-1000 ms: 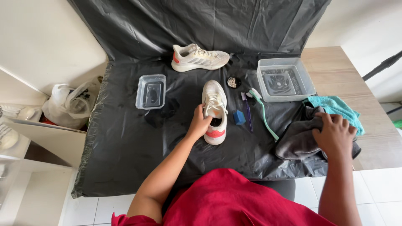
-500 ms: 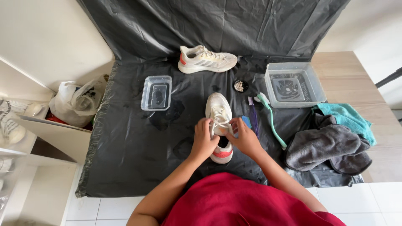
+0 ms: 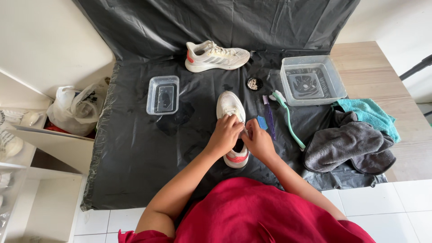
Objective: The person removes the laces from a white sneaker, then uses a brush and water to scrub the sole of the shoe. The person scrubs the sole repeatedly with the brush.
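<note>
Fingers (image 3: 231,123) of both our hands pinch at the laces over the middle of a white shoe (image 3: 231,108) with a coral heel, which lies near the centre of the black plastic sheet (image 3: 135,148) covering the desk. Our left hand (image 3: 225,135) and right hand (image 3: 257,140) sit side by side on the shoe, fingertips curled in and pressed onto its upper; how firm the pinch is, we cannot tell. Its long axis runs from the near edge toward the far edge, toe pointing away from us, so the toe lies just beyond our fingertips and both hands are equally close. A second white shoe (image 3: 216,56) lies on its side at the far edge. Left of centre stands a clear container (image 3: 162,94); toward the far right corner a larger clear tub (image 3: 312,81). Two brushes (image 3: 288,119) lie just right of our hands, with grey and teal towels (image 3: 351,141) at the right edge.
</note>
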